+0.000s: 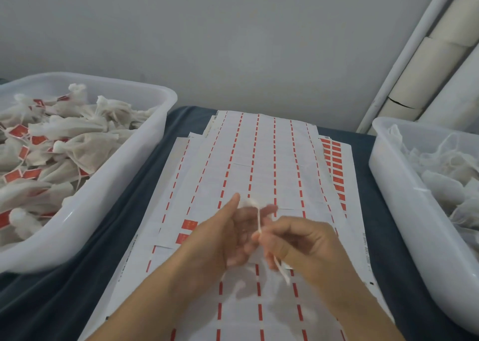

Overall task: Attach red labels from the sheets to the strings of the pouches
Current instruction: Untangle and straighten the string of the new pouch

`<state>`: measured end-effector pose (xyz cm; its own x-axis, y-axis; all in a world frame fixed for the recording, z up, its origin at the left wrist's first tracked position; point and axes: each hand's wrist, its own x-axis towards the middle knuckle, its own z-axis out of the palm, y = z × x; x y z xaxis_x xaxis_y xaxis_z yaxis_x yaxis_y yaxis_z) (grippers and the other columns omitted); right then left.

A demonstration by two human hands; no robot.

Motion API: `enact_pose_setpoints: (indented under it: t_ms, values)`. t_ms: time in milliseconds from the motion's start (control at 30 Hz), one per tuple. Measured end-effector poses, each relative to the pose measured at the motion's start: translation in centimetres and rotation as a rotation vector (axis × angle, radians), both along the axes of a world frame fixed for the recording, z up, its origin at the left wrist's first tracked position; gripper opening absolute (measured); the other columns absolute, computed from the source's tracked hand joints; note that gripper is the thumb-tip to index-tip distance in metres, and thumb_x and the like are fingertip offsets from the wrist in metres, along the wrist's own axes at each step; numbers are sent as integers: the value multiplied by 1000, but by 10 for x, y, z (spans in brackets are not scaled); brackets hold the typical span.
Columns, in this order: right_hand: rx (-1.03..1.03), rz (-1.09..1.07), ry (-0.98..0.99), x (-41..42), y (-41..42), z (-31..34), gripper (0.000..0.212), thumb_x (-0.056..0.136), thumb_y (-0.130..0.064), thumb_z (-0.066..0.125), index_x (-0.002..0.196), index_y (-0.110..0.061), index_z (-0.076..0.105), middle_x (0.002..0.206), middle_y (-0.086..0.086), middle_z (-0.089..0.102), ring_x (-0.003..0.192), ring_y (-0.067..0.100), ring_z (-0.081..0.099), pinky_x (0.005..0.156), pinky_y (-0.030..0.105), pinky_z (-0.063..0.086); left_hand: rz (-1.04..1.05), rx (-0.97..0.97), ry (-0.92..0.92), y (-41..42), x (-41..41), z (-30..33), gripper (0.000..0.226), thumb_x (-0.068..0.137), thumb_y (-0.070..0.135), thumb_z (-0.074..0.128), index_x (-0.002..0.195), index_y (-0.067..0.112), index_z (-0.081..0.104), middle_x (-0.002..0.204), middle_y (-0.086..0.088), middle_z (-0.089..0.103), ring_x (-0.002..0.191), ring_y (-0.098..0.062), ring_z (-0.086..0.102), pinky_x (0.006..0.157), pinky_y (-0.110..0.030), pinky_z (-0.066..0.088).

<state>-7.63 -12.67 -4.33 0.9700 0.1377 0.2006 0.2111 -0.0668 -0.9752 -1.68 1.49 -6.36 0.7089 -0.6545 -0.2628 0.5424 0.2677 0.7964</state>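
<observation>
My left hand [233, 234]: over the middle of the label sheets, fingers blurred; a white pouch seems to lie in them, but I cannot tell how firmly I hold it.
My right hand [300, 247]: just beside the left, thumb and forefinger pinching the pouch's white string [258, 221].
String: runs up from my pinch toward the pouch top near my left fingertips; a loose end trails below my right hand.
Pouch [246, 202]: only its bunched top shows clearly, above my left palm.
Label sheets [259, 159]: stacked down the centre of the dark blue tabletop [134, 206], mostly peeled; a few red labels [189, 224] remain left of my left hand, more on a sheet toward the right edge.
Left tub [108, 198]: at the tabletop's left edge, filled with pouches carrying red tags.
Right tub [404, 206]: at the right edge, holding untagged pouches.
</observation>
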Motion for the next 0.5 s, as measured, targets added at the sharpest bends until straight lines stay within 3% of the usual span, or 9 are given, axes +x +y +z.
enact_pose_setpoints:
  t_ms: [67,167,233,367,500]
  values:
    - [-144,29,-1,0,1,-4,6,79,-24,70,80,-25,75,75,-6,72,60,5,62,61,18,50,24,-191,85,7,4,1,45,89,41,41,85,10,74,90,-4,67,40,-5,40,29,-12,25]
    - [-318,-2,22,2,-2,-7,6,78,-35,66,76,-39,71,71,-16,69,66,4,63,67,16,52,57,-350,148,14,7,1,30,89,30,46,80,8,65,75,-4,59,38,-4,33,28,-12,28]
    - [-349,-107,69,6,-10,-5,7,73,-41,62,72,-37,68,69,-17,67,65,2,62,65,11,50,98,-370,158,17,9,1,26,89,27,45,74,10,58,63,-1,49,39,-6,31,30,-14,30]
    - [-189,-389,137,14,-24,-3,21,68,-42,59,77,-24,64,66,-15,67,65,1,63,57,0,42,69,-112,20,15,6,5,30,87,31,44,64,12,51,55,-3,34,43,-10,26,34,-17,29]
    - [-84,-456,40,13,-15,-9,17,69,-37,64,77,-22,61,80,-18,68,80,-5,63,61,-1,42,-153,181,-49,7,-3,7,39,92,27,34,56,14,43,48,0,34,42,-11,27,45,-20,27]
